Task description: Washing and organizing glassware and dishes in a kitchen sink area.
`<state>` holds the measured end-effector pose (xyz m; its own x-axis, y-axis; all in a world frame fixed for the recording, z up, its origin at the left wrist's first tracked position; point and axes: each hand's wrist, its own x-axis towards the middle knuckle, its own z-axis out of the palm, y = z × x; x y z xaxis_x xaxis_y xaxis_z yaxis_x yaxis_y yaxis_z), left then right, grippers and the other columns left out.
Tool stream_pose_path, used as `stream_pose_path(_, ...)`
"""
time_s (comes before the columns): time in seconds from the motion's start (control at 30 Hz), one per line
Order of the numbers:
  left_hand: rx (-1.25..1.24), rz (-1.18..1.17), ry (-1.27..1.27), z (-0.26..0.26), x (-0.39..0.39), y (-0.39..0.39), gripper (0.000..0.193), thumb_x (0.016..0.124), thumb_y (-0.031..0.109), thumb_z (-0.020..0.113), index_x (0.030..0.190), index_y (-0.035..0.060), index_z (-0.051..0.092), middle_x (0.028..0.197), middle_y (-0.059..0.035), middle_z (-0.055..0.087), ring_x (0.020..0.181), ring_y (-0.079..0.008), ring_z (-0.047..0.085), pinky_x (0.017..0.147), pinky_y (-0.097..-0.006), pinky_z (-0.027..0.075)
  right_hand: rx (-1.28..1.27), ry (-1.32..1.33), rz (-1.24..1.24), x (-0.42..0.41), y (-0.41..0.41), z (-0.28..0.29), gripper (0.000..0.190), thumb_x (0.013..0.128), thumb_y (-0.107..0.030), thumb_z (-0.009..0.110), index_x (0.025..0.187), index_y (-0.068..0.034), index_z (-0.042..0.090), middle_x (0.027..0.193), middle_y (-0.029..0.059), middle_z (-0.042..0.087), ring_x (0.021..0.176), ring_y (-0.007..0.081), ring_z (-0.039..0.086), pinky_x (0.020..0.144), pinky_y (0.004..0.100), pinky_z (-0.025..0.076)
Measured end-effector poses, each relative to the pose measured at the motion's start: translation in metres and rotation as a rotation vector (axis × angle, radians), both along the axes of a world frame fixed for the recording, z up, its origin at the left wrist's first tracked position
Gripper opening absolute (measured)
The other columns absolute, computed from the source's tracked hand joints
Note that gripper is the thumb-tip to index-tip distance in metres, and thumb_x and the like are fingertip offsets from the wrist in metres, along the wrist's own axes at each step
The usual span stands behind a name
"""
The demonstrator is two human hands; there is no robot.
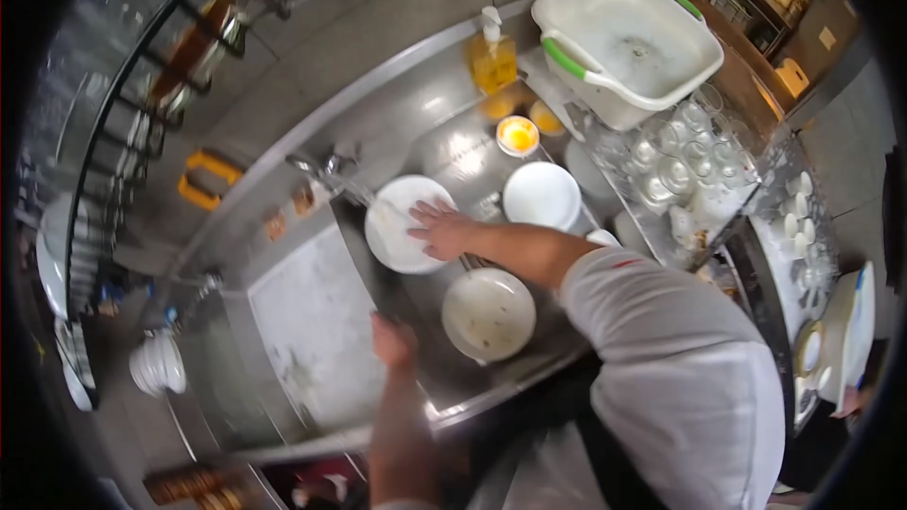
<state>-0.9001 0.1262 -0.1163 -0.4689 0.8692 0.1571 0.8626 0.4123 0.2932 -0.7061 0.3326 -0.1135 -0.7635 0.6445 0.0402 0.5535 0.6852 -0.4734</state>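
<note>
My right hand (443, 230), its fingers spread, lies over a white plate (390, 244) in the steel sink. A faucet (333, 163) reaches toward that plate, with what looks like running water. Nearer my body, a white bowl (489, 315) bears dark food bits. A clean-looking white bowl (542, 195) stands beyond my right forearm, close to a small cup (518, 136) with orange contents. My left hand (393, 340) is blurred above the divider between this basin and a second basin of whitish water (312, 319). Nothing shows in it, though its fingers are unclear.
A pump bottle of yellow liquid (494, 60) stands on the back ledge. At upper right is a white tub (602, 85) with green handles, holding sudsy water. Several glasses (691, 156) crowd the right counter. Stacked white dishes (157, 365) sit at far left, below a black rack (113, 85).
</note>
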Motion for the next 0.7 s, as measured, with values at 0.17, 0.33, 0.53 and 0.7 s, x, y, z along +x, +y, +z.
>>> stream_pose_path(0.17,-0.036,-0.072,-0.064,0.006,0.011,0.031,0.02,0.09,0.016,0.055,0.105,0.0038,0.051,0.09,-0.0236,0.064,0.08,-0.0478,0.062,0.067,-0.0562,0.049,-0.172,0.184,-0.273,-0.072,0.047,-0.063,0.051,0.095,-0.036,0.045,0.136,-0.008,0.053,0.151,0.0126,0.04,0.142,0.0298,0.031,0.118,0.0551,0.017)
stream_pose_path(0.33,-0.064,-0.043,-0.193,0.031,0.002,0.018,0.02,0.09,0.013,0.052,0.103,0.0,0.048,0.093,-0.0269,0.06,0.085,-0.0507,0.057,0.074,-0.059,0.044,0.503,0.113,0.464,-0.023,0.029,-0.063,0.056,0.091,-0.042,0.052,0.138,-0.011,0.052,0.153,0.009,0.038,0.145,0.0311,0.03,0.119,0.055,0.02)
stream_pose_path(0.53,0.047,-0.12,-0.221,0.029,0.012,0.021,0.029,0.083,0.002,0.053,0.108,-0.0082,0.043,0.091,-0.0337,0.055,0.083,-0.0548,0.053,0.076,-0.0586,0.04,0.282,0.087,-0.325,-0.059,0.06,-0.068,0.056,0.094,-0.037,0.046,0.138,-0.003,0.052,0.157,0.0177,0.031,0.148,0.0314,0.022,0.119,0.0567,0.014)
stream_pose_path(0.7,-0.078,-0.076,-0.257,0.026,-0.003,0.014,0.03,0.081,0.006,0.051,0.106,-0.0085,0.043,0.095,-0.0343,0.057,0.087,-0.0552,0.054,0.077,-0.0591,0.041,0.036,0.063,0.137,-0.081,-0.03,-0.031,0.038,0.09,-0.033,0.049,0.119,-0.014,0.064,0.137,0.0152,0.053,0.133,0.0317,0.044,0.112,0.0476,0.032)
